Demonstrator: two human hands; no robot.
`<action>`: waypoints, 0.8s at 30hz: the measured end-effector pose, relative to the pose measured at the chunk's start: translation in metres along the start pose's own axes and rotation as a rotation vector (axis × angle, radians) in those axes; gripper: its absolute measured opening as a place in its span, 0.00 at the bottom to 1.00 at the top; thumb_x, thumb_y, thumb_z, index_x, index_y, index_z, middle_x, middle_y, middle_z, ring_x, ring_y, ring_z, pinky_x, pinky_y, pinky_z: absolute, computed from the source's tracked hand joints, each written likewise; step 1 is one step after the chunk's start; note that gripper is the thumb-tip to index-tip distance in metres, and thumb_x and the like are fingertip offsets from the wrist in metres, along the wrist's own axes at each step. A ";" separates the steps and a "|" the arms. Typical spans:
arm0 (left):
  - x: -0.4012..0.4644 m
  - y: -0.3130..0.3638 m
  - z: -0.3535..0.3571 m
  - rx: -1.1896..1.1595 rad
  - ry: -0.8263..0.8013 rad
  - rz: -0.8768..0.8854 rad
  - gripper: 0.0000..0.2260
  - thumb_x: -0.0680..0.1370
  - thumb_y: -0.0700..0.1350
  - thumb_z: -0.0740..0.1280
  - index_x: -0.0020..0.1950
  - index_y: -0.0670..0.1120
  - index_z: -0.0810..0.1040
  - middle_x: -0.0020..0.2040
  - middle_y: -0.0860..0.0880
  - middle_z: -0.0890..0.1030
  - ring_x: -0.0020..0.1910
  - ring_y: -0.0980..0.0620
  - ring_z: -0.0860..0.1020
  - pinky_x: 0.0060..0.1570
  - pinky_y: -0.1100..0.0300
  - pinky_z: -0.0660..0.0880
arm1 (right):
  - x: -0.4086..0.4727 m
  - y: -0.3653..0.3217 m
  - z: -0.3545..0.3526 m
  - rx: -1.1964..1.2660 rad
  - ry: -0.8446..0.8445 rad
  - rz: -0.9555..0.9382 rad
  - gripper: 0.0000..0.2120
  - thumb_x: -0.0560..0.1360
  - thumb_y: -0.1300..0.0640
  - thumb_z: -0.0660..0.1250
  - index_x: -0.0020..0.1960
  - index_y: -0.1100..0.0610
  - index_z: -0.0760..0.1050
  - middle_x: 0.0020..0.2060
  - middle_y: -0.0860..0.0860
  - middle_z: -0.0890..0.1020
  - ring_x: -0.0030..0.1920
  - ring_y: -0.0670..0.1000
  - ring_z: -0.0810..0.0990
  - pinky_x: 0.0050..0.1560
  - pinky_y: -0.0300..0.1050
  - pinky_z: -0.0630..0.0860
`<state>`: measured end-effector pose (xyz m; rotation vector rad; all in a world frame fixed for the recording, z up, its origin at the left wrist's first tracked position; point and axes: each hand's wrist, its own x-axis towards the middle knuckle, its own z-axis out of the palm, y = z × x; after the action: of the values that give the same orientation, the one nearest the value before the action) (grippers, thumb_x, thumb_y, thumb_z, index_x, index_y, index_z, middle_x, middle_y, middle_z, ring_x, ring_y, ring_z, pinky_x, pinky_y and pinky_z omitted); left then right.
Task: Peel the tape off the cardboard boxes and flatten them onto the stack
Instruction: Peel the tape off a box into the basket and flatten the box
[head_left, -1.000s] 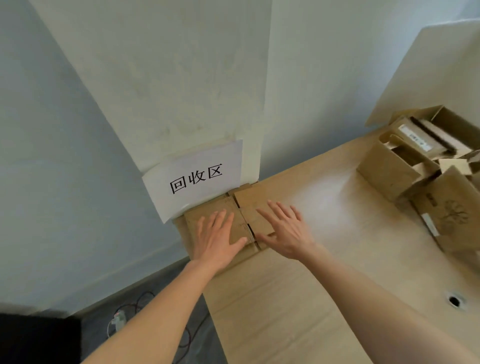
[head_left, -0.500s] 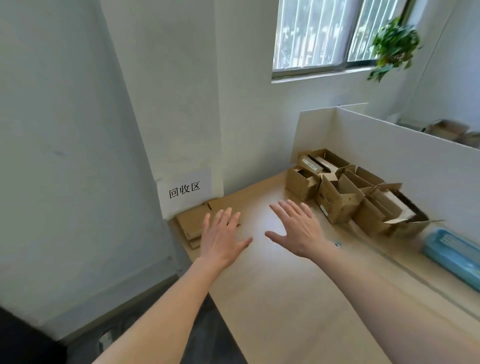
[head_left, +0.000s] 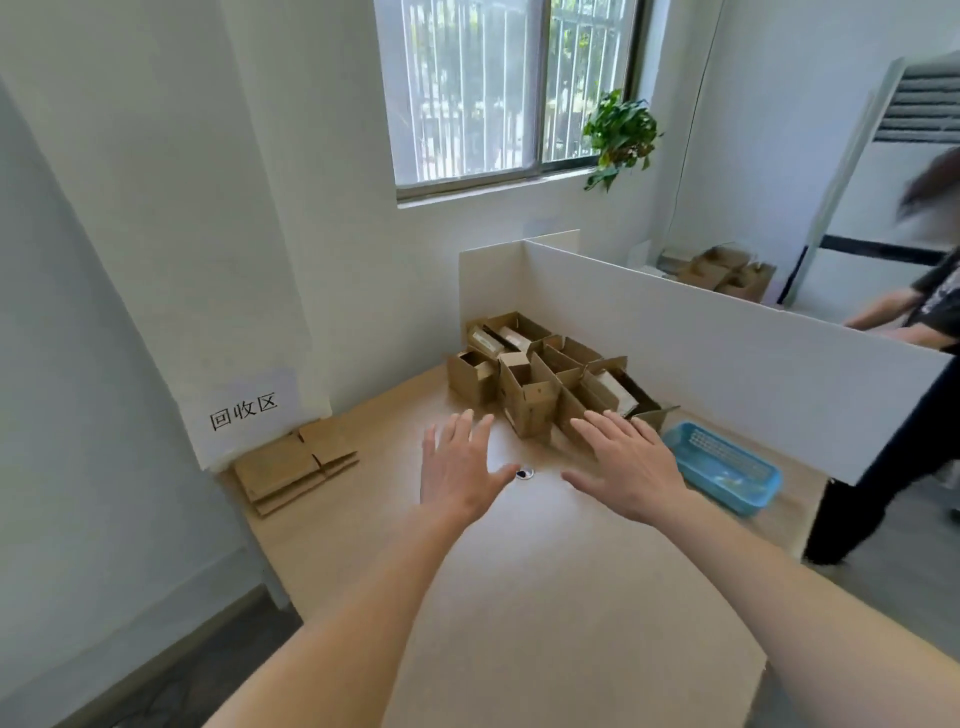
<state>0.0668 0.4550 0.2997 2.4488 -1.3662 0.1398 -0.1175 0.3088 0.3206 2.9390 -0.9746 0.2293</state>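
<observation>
A low stack of flattened cardboard (head_left: 291, 470) lies at the table's back left corner, under a white paper sign (head_left: 244, 410) on the wall. Several open brown cardboard boxes (head_left: 530, 395) stand crowded against the white partition at the back right. My left hand (head_left: 460, 470) hovers palm down over the middle of the table with fingers spread, holding nothing. My right hand (head_left: 626, 465) hovers the same way, just in front of the nearest boxes, also empty. Neither hand touches a box or the stack.
A blue plastic basket (head_left: 722, 467) sits on the table's right side. A cable hole (head_left: 523, 474) lies between my hands. The white partition (head_left: 701, 358) walls the table's far right edge. Another person (head_left: 914, 338) stands beyond it. The wooden table (head_left: 545, 597) ends near me.
My hands lifted off the flattened stack and swung right toward the open boxes. The view rose and turned right, bringing the window, the basket and the other person into sight.
</observation>
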 end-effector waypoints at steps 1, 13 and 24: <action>0.000 0.026 0.011 -0.016 -0.008 -0.004 0.34 0.80 0.67 0.60 0.81 0.52 0.59 0.81 0.48 0.59 0.81 0.48 0.53 0.78 0.45 0.43 | -0.010 0.026 0.002 0.003 -0.015 0.013 0.37 0.78 0.29 0.55 0.81 0.45 0.53 0.81 0.45 0.57 0.81 0.50 0.52 0.81 0.54 0.49; 0.027 0.233 0.118 -0.178 -0.111 -0.094 0.35 0.79 0.66 0.63 0.81 0.52 0.60 0.80 0.50 0.63 0.79 0.48 0.61 0.76 0.51 0.59 | -0.050 0.279 0.031 -0.043 -0.159 0.055 0.39 0.77 0.28 0.54 0.82 0.46 0.53 0.81 0.45 0.57 0.81 0.49 0.51 0.81 0.54 0.46; 0.165 0.255 0.262 -0.233 -0.174 -0.212 0.37 0.79 0.67 0.63 0.82 0.51 0.58 0.80 0.51 0.63 0.78 0.49 0.63 0.75 0.52 0.64 | 0.086 0.390 0.152 -0.036 -0.255 0.016 0.40 0.77 0.28 0.54 0.82 0.47 0.53 0.81 0.45 0.58 0.81 0.48 0.52 0.81 0.52 0.46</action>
<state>-0.0797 0.1110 0.1549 2.4295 -1.1065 -0.2731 -0.2626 -0.0677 0.1785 2.9793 -1.0161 -0.1657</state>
